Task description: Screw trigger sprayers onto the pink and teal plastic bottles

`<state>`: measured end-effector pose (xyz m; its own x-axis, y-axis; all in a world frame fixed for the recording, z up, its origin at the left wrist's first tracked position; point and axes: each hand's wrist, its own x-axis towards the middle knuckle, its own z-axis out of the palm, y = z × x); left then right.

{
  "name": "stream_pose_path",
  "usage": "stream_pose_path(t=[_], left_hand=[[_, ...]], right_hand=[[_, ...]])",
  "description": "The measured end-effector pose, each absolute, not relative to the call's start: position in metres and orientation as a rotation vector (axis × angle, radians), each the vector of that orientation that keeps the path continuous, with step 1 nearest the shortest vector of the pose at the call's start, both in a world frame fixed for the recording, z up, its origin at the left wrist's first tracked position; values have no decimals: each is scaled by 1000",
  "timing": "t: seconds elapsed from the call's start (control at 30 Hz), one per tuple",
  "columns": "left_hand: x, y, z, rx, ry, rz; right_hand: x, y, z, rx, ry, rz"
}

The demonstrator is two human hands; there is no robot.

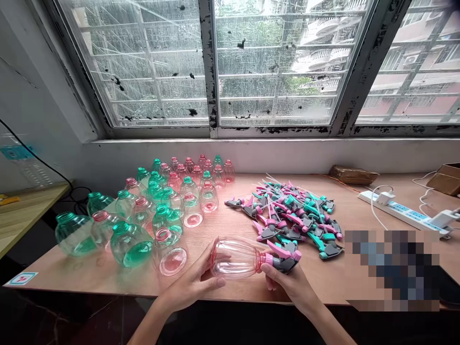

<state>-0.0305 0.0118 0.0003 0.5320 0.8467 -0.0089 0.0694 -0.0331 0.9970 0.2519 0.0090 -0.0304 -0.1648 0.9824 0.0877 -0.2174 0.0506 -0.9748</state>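
Observation:
A clear pink spray bottle (235, 258) lies sideways between my two hands over the table's front edge. My left hand (196, 278) is wrapped round its base. At the neck, my right hand (283, 282) grips the pink collar of the spray head (283, 256), which is pink and dark grey and sits on the bottle's mouth. Whether its thread is tight cannot be seen. Close to my left hand stands an open pink bottle (172, 261). Behind my right hand is a heap of loose pink, green and grey spray heads (294, 215) with thin tubes.
Several open green and pink bottles (132, 244) crowd the table's left side. At the right lie a white power strip (402, 211) with cables, a brown package (352, 175) and a cardboard box (445, 179). A blurred patch covers something at front right. Windows (273, 67) rise behind.

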Motion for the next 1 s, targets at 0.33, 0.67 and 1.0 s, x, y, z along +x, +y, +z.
stream_pose_path(t=[0.33, 0.67, 1.0], left_hand=[[-30, 9, 4, 1573, 863, 812], [-31, 11, 0, 1555, 888, 774], [-32, 12, -1, 1525, 860, 803]], right_hand=[[254, 10, -25, -892, -1264, 1407], [253, 9, -27, -902, -1234, 1401], [252, 7, -26, -913, -1216, 1390]])
